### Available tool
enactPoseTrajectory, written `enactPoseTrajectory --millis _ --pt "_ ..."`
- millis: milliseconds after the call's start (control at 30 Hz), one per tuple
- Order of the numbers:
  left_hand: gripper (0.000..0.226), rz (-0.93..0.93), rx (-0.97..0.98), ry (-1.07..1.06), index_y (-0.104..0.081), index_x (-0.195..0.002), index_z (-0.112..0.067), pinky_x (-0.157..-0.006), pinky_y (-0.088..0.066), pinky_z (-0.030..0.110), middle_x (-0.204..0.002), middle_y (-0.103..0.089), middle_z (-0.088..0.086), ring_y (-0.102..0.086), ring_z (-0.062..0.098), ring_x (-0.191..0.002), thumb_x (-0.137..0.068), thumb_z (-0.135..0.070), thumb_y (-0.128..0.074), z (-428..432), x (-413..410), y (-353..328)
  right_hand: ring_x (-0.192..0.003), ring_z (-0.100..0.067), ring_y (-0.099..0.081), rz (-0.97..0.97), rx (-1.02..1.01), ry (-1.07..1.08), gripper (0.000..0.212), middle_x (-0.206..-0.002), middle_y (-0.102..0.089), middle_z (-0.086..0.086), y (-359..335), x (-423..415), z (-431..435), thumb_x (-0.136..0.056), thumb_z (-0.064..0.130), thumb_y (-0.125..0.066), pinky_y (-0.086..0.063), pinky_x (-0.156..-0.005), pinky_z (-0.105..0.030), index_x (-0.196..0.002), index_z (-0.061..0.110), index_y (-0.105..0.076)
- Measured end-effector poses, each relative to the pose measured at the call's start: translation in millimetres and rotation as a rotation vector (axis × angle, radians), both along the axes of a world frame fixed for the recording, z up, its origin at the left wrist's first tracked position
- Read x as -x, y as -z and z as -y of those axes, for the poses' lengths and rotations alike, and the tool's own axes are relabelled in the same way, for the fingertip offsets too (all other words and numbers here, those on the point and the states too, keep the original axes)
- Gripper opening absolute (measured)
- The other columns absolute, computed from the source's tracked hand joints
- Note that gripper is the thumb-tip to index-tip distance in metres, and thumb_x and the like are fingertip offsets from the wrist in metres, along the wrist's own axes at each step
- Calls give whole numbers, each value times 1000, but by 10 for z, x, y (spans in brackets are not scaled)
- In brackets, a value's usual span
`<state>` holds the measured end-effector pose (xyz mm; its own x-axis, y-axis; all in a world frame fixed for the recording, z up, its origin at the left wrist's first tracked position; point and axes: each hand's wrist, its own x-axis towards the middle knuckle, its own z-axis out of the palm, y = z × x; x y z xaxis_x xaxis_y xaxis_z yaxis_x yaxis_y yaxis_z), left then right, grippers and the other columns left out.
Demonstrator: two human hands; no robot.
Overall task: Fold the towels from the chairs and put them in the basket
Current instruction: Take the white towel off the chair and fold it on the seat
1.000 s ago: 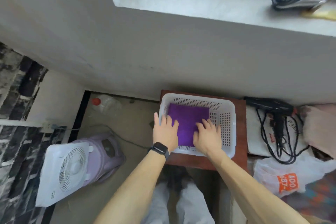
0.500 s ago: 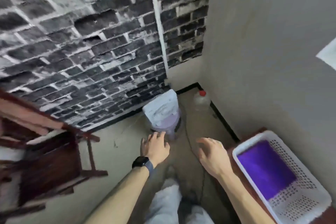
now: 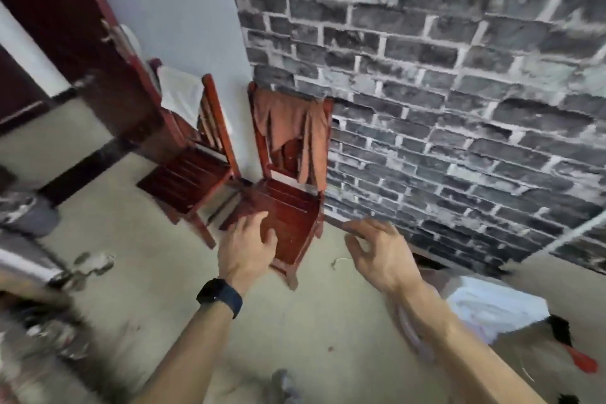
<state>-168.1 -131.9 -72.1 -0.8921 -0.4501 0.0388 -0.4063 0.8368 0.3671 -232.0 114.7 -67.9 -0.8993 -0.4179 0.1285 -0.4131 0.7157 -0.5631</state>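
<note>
Brick-wall chair (image 3: 282, 207), towel (image 3: 292, 128) hanging lengthwise

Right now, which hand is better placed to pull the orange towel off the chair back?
Probably left hand: open, already over that chair's seat, below the orange towel. Right hand sits off beside the chair.

Chairs (image 3: 278, 207), two: dark red wood, slatted. Towel (image 3: 292, 128) on right chair back: rust orange. Towel (image 3: 178, 92) on left chair (image 3: 190, 174): white. Wall (image 3: 442, 92): grey-black brick pattern, pale joints. Door (image 3: 75, 43): dark red. Floor (image 3: 295, 321): beige. Watch (image 3: 220, 297): black.
</note>
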Motion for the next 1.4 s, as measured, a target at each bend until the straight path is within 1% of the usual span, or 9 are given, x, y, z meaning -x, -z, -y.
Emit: enactPoseTrajectory --millis 167,367,667,800,967,1033,1133,1267,1400 --pt "45 -111 6 -188 -55 -136 -23 -96 -47 41 -130 -63 7 -57 28 -120 -93 -36 -57 1409 -13 -300 -126 -22 -52 -38 -10 -241 36 -128 -64 10 -338 501 1479 -94 44 -46 -47 -104 -47 -125 38 -64" --pt "40 -144 -40 -356 -51 -134 -33 -93 -47 40 -130 -59 3 -58 28 -115 -96 -44 -49 2670 164 -611 -129 -19 -52 -85 37 -369 39 -128 -66 13 -666 973 2894 -93 47 -43 -44 -109 -44 -124 38 -65" --pt "38 -75 -60 -434 -52 -134 -35 -99 -42 37 -130 -59 -3 -54 20 -119 -97 -44 -46 3973 736 -550 -111 -8 -56 53 145 -486 29 -125 -63 17 -770 1902 4406 -98 34 -58 -45 -101 -29 -126 35 -67" --pt "44 -18 -42 -406 -51 -135 -35 -102 -44 38 -131 -58 -6 -54 17 -119 -95 -47 -39 4626 1294 -408 -128 -10 -50 133 180 -444 29 -126 -58 22 -549 2534 5134 -99 35 -58 -40 -106 -28 -127 37 -64" --pt "40 22 -29 -350 -52 -135 -34 -100 -43 35 -133 -58 -7 -54 16 -120 -98 -42 -43 5150 1944 -459 -131 -11 -49 238 151 -357 30 -136 -58 17 -434 3082 5745 -101 39 -54 -33 -100 -21 -130 40 -62" --pt "39 15 -18 -326 -54 -135 -33 -95 -43 31 -129 -60 -7 -55 16 -117 -98 -39 -44 5422 2237 -522 -121 -7 -57 322 181 -338 27 -133 -57 21 -419 3307 6027 -100 40 -55 -39 -97 -19 -126 42 -64" --pt "38 16 -21 -311 -54 -134 -33 -89 -43 30 -125 -62 -4 -58 17 -113 -98 -38 -46 5762 2628 -578 -95 3 -60 416 213 -278 23 -122 -56 28 -393 3631 6387 -100 42 -55 -38 -79 -7 -120 46 -64" --pt "35 4 -69 -260 -56 -129 -34 -91 -46 32 -126 -61 -6 -57 17 -114 -95 -38 -48 6310 3148 -511 -113 -7 -57 503 277 -157 24 -116 -63 22 -223 4058 6841 -100 37 -57 -39 -95 -23 -121 37 -67" --pt "32 26 -90 -161 -58 -125 -33 -94 -50 38 -125 -59 -5 -56 17 -114 -95 -37 -47 6843 3750 -334 -114 -15 -58 693 387 57 34 -119 -63 10 145 4434 7219 -97 35 -63 -42 -98 -32 -128 23 -61"
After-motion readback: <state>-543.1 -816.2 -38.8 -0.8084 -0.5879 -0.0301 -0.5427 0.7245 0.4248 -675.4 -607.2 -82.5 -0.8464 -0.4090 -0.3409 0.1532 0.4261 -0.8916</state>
